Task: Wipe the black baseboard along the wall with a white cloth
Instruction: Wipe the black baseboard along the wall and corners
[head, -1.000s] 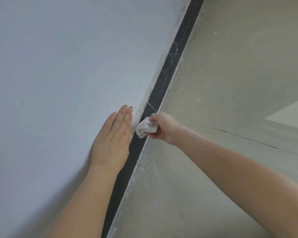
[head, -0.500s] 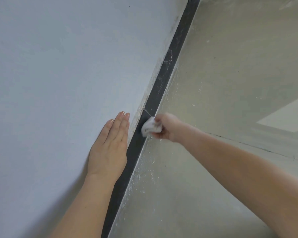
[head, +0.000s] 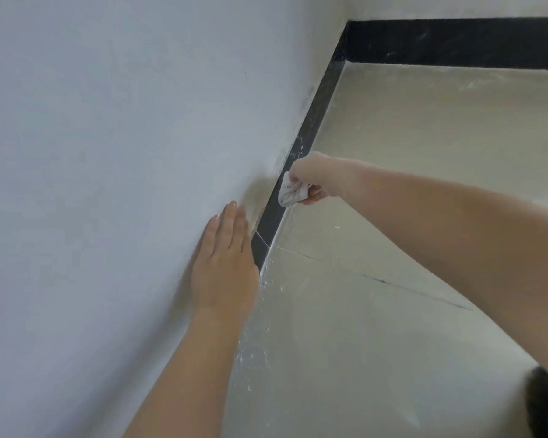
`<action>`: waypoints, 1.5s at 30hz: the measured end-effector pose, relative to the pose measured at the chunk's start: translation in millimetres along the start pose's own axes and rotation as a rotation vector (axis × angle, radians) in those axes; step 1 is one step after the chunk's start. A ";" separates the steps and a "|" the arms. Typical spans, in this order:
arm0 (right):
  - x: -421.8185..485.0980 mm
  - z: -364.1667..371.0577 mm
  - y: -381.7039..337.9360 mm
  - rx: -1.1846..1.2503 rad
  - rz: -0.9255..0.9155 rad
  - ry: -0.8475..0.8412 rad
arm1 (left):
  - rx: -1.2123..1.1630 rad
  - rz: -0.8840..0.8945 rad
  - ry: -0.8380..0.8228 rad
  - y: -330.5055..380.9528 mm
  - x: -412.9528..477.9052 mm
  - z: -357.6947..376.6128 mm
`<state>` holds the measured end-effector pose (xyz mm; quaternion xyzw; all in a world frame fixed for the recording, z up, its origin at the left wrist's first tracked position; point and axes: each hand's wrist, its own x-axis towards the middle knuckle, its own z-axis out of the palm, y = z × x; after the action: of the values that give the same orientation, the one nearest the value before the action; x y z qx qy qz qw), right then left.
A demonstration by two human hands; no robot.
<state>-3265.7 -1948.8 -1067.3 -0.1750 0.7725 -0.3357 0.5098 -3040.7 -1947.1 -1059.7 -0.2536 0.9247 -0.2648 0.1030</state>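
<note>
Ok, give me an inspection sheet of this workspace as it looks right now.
surface: pale floor, a thin dark line across it.
job's things: black baseboard runs to the corner, white smears on it; white cloth against it.
clutter: white specks on the floor beside the baseboard.
grips: left hand flat on the wall; right hand holds the bunched cloth.
cables: nothing seen.
surroundings: plain grey wall; dark object at bottom right, unclear.
</note>
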 end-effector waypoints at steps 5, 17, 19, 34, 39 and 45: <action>-30.8 -55.3 -80.4 -0.681 -0.142 -0.035 | -0.089 -0.029 -0.034 8.6 28.9 -10.9; 6.9 -15.0 49.5 -0.452 -0.089 -0.248 | 0.155 0.121 -0.057 4.0 70.8 -4.3; 10.1 6.8 73.2 -0.334 -0.014 -0.324 | 0.199 0.137 -0.074 0.2 78.7 -14.5; 64.7 51.3 54.7 -0.279 0.053 -0.245 | 0.328 0.134 -0.041 -3.6 107.3 -28.9; 119.1 -14.4 39.8 0.073 0.105 -0.165 | 0.323 0.163 -0.067 -0.4 123.7 -27.4; 74.9 -11.3 73.2 0.725 0.314 -0.135 | 0.359 0.194 -0.119 -0.6 151.9 -36.3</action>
<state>-3302.0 -1938.7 -1165.6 0.1147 0.5861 -0.4925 0.6331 -3181.4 -2011.2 -1037.5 -0.1560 0.8749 -0.3989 0.2260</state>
